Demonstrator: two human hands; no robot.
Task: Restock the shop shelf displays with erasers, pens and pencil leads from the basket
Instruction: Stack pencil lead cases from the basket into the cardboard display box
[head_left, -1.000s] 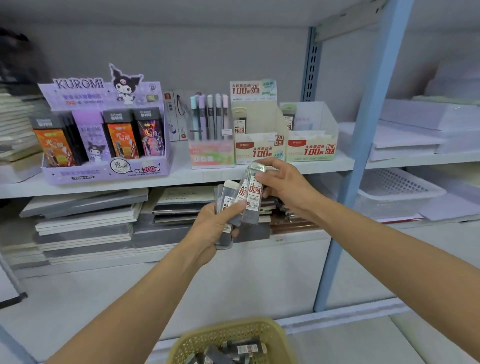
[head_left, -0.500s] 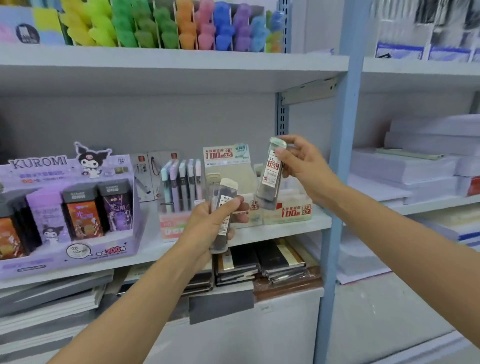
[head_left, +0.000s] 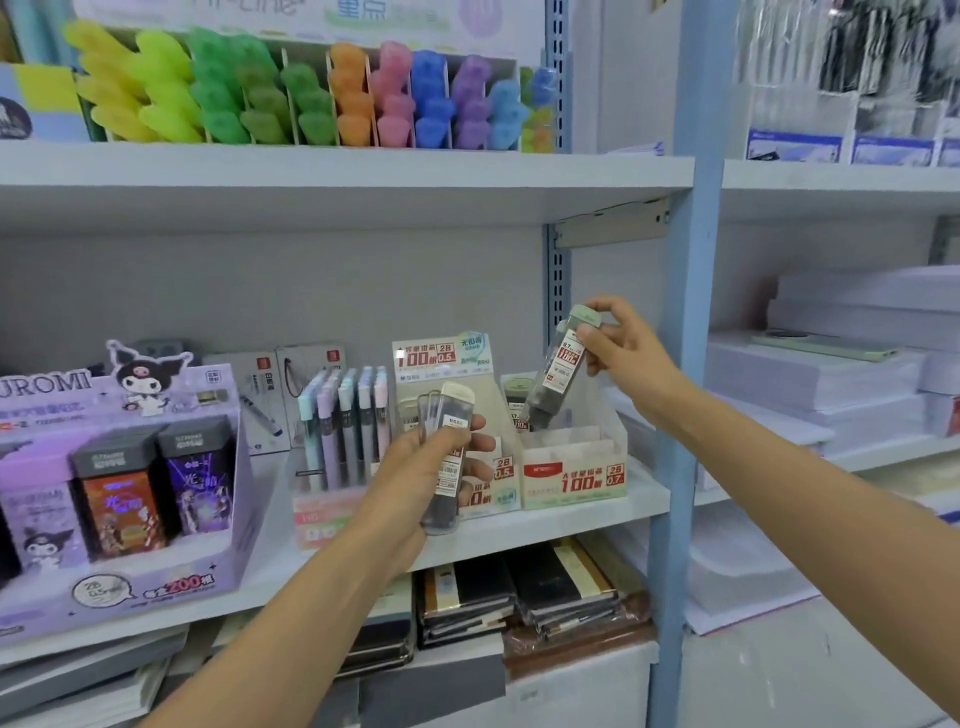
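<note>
My left hand (head_left: 415, 478) grips a small bunch of pencil lead tubes (head_left: 448, 457), held upright in front of the 0.5 lead display box (head_left: 462, 395). My right hand (head_left: 623, 353) pinches the top of one lead tube (head_left: 558, 382), tilted, its lower end over the open 0.7 lead display box (head_left: 571, 467) on the middle shelf. Another tube stands inside that box at its back left. The basket is out of view.
A pastel pen display (head_left: 337, 431) and a purple Kuromi lead display (head_left: 119, 467) stand to the left. Coloured highlighters (head_left: 311, 98) fill the upper shelf. A blue shelf upright (head_left: 685, 364) rises right of the 0.7 box; paper stacks (head_left: 831, 374) lie beyond. Notebooks (head_left: 519, 592) sit below.
The view has tilted up, so the basket has left the frame. My right hand drew one tube from the bunch and has carried it right, over the 0.7 box.
</note>
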